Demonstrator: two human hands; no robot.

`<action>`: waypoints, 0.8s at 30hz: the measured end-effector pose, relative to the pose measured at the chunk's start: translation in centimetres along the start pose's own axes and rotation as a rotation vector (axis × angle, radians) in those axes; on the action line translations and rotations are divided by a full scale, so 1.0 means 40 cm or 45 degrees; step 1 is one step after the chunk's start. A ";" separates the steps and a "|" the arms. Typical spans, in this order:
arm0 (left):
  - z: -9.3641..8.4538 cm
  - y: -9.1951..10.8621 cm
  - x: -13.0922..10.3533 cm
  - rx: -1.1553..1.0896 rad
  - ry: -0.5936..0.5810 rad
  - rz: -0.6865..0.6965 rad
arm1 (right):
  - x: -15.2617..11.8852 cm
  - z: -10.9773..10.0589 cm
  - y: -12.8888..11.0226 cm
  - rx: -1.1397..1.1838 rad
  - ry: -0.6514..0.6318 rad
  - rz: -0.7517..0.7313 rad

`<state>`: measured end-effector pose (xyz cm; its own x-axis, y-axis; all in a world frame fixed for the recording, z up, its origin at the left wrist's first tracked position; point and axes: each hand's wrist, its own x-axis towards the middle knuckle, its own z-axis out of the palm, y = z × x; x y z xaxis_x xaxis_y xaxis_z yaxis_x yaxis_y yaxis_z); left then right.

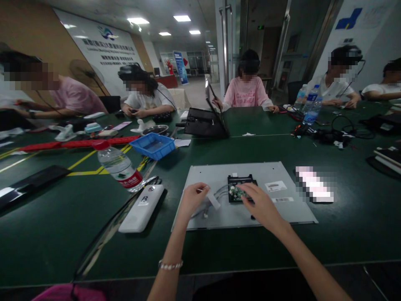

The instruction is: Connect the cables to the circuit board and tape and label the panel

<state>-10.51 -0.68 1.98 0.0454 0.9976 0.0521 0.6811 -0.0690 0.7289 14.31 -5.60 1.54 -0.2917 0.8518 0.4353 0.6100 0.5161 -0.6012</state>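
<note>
A flat grey metal panel (206, 173) lies on the table before me, and a green circuit board (236, 193) in a black frame sits near its middle. My left hand (194, 197) is closed in a pinch on a pale translucent strip, perhaps tape (214, 200), which hangs over the panel's left half. Grey cables (223, 190) run from the board's left side and pass partly behind the strip. My right hand (263, 205) is open over the board's right side, fingers apart and bent; whether the fingertips touch it I cannot tell. Two white labels (275, 186) are on the panel's right.
Left of the panel are a white power bank (142, 209) with a cable and a tilted water bottle (120, 167). Behind them stands a blue tray (153, 146). A lit phone (314, 184) lies at the right. Several people sit around the green table (344, 234).
</note>
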 end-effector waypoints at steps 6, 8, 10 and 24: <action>0.040 -0.023 -0.019 0.251 0.053 0.013 | 0.008 0.076 -0.078 -0.183 -0.276 -0.303; 0.038 -0.020 -0.028 0.338 0.112 0.032 | 0.010 0.093 -0.084 -0.224 -0.291 -0.343; 0.037 -0.010 -0.041 0.414 0.175 0.079 | 0.011 0.103 -0.084 -0.262 -0.282 -0.351; 0.064 0.045 -0.106 0.582 0.400 0.266 | 0.076 0.163 -0.058 -0.577 -0.328 -0.398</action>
<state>-7.60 -5.04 1.34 0.0411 0.9096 0.4135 0.9299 -0.1862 0.3172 7.22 -3.61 -0.11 -0.6422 0.6895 0.3348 0.7031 0.7039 -0.1009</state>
